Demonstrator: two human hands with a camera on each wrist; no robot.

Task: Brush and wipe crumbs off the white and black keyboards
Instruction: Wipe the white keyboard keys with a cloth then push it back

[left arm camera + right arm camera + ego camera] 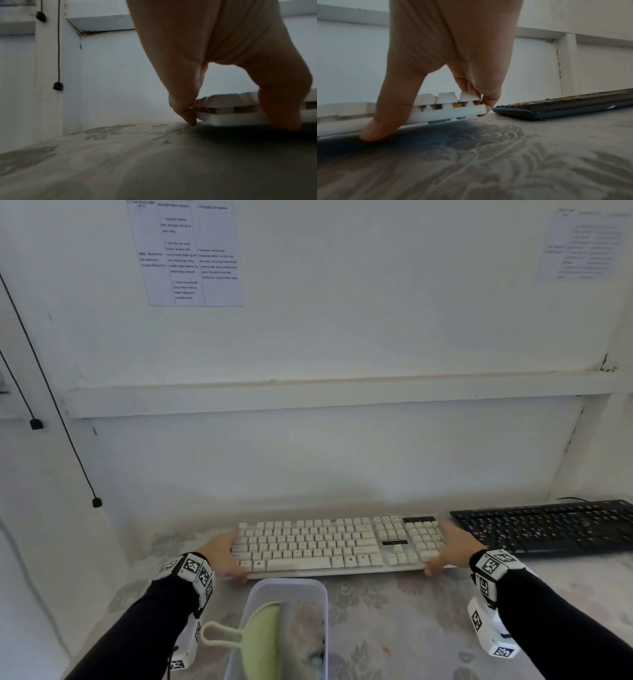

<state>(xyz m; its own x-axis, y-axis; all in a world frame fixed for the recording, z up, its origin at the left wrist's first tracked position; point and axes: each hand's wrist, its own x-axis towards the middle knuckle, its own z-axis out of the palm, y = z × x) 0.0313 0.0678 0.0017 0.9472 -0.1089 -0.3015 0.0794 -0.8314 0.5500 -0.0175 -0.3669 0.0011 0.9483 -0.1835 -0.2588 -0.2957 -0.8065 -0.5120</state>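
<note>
White plastic keyboard (337,544) pinched at both ends: left hand (222,553), right hand (452,546). Right-wrist view alone shows orange crumbs (457,104) under keycaps by fingertips (488,106); crumb-strewn black keyboard (565,106) just beyond.

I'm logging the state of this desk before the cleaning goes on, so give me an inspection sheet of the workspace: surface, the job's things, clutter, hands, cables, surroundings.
Surface: table under a pale floral cloth; a few crumbs by the keyboards.
Job's things: white keyboard in the middle, a crumb lodged under its right-end keys; black keyboard to its right, apart, speckled with crumbs.
Clutter: white bin at the near edge, holding a green dustpan with a looped handle.
Hands: left hand grips the white keyboard's left end; right hand grips its right end.
Cables: two black cords hang at left.
Surroundings: white wall with a ledge and two printed sheets.
</note>
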